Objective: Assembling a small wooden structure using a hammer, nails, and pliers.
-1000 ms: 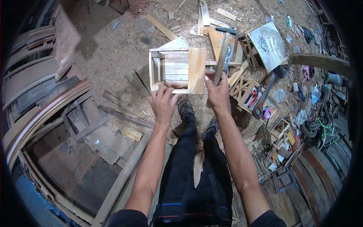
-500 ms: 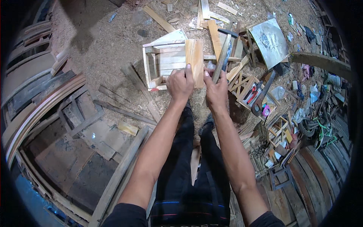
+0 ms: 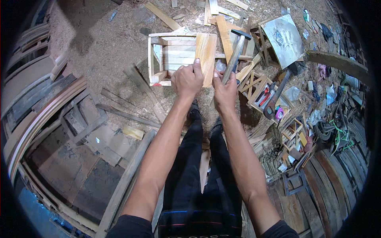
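A small crate of pale wood slats (image 3: 180, 55) lies in front of my feet, its inside facing up. Across its right end rests a flat yellowish board (image 3: 206, 55). My left hand (image 3: 187, 79) is closed on that board's near left edge, thumb on top, its other fingers curled and partly hidden. In my right hand (image 3: 224, 90) is a hammer (image 3: 237, 49) with a wooden handle and dark head, head pointing away from me. The right fingertips are close to the board's near right corner; whether they touch it I cannot tell.
Right of my hands, a wooden tool box (image 3: 258, 99) holds red-handled pliers, beside a handsaw (image 3: 276, 97) and a pink tape roll (image 3: 279, 114). A stool with a pale top (image 3: 282, 41) stands farther off. Loose planks (image 3: 162, 16) and shavings cover the ground. Stacked timber lines both sides.
The crate has turned slightly and sits squarer under the board. The board has shifted a little away from me with my left hand. The hammer stays in my right hand.
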A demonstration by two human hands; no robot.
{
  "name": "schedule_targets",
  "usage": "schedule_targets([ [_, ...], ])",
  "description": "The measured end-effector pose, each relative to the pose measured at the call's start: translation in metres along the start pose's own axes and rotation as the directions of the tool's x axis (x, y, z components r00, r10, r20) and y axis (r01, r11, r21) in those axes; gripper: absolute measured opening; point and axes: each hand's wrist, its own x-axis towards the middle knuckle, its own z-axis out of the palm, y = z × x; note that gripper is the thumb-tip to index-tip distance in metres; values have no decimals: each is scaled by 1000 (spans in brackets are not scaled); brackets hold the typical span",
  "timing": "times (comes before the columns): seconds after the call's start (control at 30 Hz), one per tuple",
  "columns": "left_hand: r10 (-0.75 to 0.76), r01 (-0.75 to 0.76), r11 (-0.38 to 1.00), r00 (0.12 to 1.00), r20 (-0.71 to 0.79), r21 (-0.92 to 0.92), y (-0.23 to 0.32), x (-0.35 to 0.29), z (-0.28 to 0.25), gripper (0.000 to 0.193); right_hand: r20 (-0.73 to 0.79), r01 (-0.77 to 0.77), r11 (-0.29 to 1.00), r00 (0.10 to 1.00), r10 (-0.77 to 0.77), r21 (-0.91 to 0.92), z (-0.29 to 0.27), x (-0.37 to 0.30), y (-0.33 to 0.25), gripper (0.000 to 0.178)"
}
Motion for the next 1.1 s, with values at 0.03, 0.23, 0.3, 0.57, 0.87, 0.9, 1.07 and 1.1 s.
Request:
schedule_targets([
  [0.03,0,0,1000,1000,3,2,3,0,-2,57,-20,39,999,999,-39,-5,1,-1,1,19],
  [0.23,-37,37,999,998,44,6,6,2,-6,59,-16,-44,996,999,46,82,4,-1,-5,21],
  [0.3,-99,112,991,981,168,-69,12,2,-11,62,4,-78,996,997,78,44,-4,0,-14,22],
  [0.57,86,-116,992,908,409,49,10,25,-20,75,78,-22,990,996,33,-138,-47,-36,-55,20],
  [0.87,19,-85,986,912,410,145,9,14,-18,80,428,182,739,890,157,-649,-108,-105,-137,52],
  [0.9,23,-88,986,914,404,141,6,14,-18,80,468,201,721,863,189,-663,-103,-106,-154,55],
  [1.07,-2,-56,990,911,413,129,16,18,-14,81,520,261,700,834,184,-665,-92,-108,-168,57],
  [1.1,-20,-37,991,903,429,125,19,20,-14,82,516,289,684,844,148,-670,-89,-109,-167,56],
])
